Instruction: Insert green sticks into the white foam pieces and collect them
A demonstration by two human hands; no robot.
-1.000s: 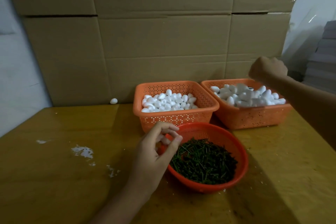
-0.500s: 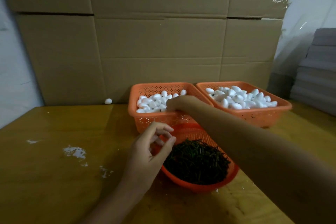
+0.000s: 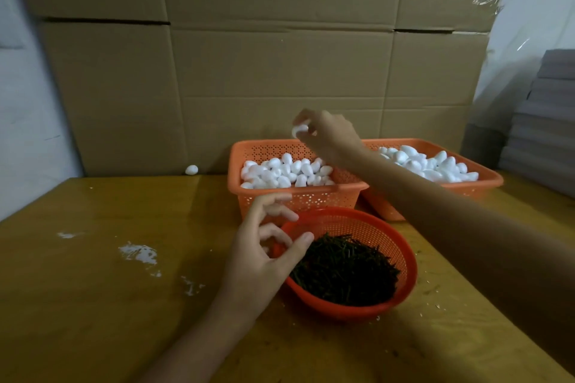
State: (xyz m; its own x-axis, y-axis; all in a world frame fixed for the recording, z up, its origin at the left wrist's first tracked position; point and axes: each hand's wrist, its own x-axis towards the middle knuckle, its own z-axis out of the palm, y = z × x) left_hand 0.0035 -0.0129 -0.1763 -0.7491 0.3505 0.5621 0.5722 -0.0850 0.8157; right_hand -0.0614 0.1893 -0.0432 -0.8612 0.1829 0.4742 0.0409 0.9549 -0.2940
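A wall of cardboard boxes [image 3: 264,71] stands at the far edge of the yellow wooden table [image 3: 93,289]. Two orange rectangular baskets sit far on the table, the left basket [image 3: 298,199] and the right basket [image 3: 479,186], both filled with white foam pieces [image 3: 283,172]. Nearer is a round orange basket [image 3: 401,283] holding green sticks [image 3: 345,270]. The right hand [image 3: 329,137] is raised over the left basket, pinching one foam piece [image 3: 299,129]. The left hand [image 3: 261,255] hovers at the round basket's left rim, fingers loosely curved, grasping nothing visible. A stray foam piece [image 3: 191,169] lies far left by the boxes.
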